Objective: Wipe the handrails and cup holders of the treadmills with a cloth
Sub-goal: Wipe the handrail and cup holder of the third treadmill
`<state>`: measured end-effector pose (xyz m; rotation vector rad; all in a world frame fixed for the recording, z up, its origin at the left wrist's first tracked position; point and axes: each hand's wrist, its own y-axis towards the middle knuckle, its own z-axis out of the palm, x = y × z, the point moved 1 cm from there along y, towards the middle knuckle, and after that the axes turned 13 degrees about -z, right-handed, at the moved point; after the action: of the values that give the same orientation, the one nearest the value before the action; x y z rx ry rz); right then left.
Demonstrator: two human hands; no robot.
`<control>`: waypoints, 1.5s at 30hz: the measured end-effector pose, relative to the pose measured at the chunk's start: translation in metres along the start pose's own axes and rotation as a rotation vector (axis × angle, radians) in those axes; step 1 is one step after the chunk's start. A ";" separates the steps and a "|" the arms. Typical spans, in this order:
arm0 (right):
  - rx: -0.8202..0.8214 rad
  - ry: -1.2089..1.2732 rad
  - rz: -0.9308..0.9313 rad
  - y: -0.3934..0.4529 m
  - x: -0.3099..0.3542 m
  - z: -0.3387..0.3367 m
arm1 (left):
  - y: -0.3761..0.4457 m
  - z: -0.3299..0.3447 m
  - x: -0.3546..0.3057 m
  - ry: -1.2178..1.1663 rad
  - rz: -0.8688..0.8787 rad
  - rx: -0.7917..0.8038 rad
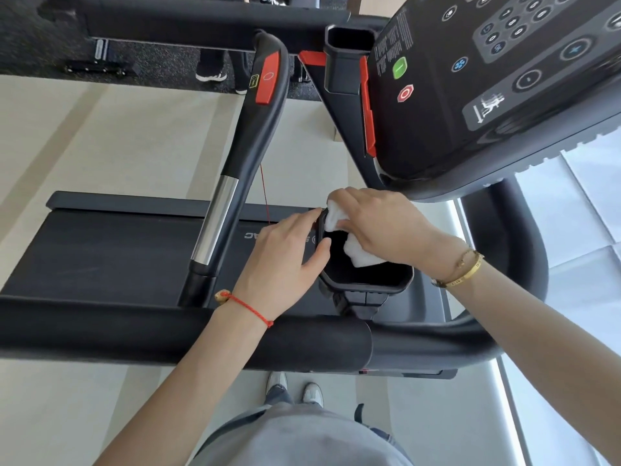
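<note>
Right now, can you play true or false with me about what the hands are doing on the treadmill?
1. The right hand holds a white cloth at the cup holder. True.
2. The left hand holds a spray bottle. False: it holds nothing and rests on the cup holder's edge.
3. The left wrist has a red string bracelet. True.
4. The cloth is on the silver-banded handrail. False: it is in the cup holder.
</note>
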<state>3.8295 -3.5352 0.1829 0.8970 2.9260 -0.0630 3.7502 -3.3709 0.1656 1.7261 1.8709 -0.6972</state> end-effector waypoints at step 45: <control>-0.044 0.225 -0.012 -0.004 -0.006 -0.004 | -0.001 0.000 0.002 -0.037 -0.038 0.013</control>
<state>3.8315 -3.5415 0.1872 0.9374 3.1236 0.1091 3.7488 -3.3696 0.1644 1.6784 1.8826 -0.7523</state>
